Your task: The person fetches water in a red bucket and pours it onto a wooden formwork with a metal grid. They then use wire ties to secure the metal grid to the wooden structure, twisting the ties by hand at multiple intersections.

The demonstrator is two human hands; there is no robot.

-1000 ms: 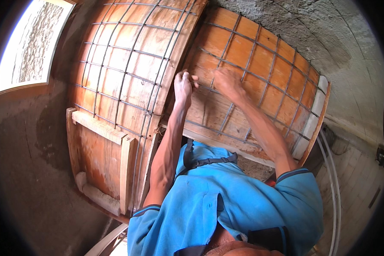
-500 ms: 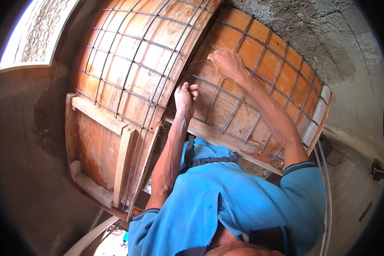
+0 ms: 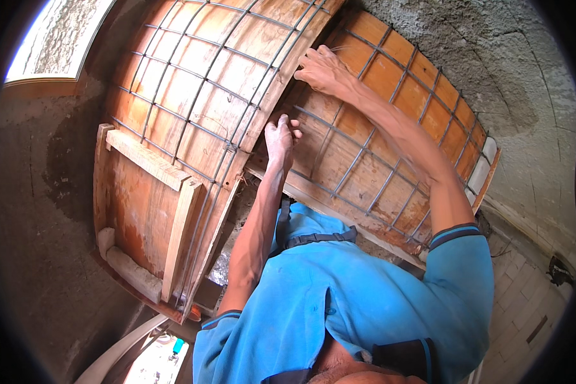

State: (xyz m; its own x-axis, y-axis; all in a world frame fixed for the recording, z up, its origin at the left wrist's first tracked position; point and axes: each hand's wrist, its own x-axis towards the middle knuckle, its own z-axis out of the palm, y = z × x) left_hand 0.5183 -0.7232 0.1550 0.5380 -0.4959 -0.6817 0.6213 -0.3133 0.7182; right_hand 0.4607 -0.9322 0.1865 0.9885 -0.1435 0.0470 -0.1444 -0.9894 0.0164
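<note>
My right hand [image 3: 325,72] is closed beside the dark gap between two wooden panels, its fingers pinched on a thin wire [image 3: 343,47] that sticks out past the knuckles. Lower and to the left, my left hand [image 3: 280,141] is held at the same gap with curled fingers and a raised thumb; whatever it grips is too small to make out. Left of the gap, a curved wooden panel [image 3: 192,105] carries a grid of steel rebar [image 3: 206,78]. A second wooden panel [image 3: 313,150] on the right, partly behind my right forearm, bears another rebar grid [image 3: 363,148].
A timber frame [image 3: 148,160] is fixed to the lower left panel. Rough cement wall [image 3: 480,57] rises at the upper right, and a dark wall [image 3: 29,192] stands at the left. There is a bright window [image 3: 54,41] at the upper left and tiled floor [image 3: 518,294] at the lower right.
My right hand has moved up and left to the edge of the left panel, taking the wire along. My left hand stays near the gap, and the view has shifted slightly.
</note>
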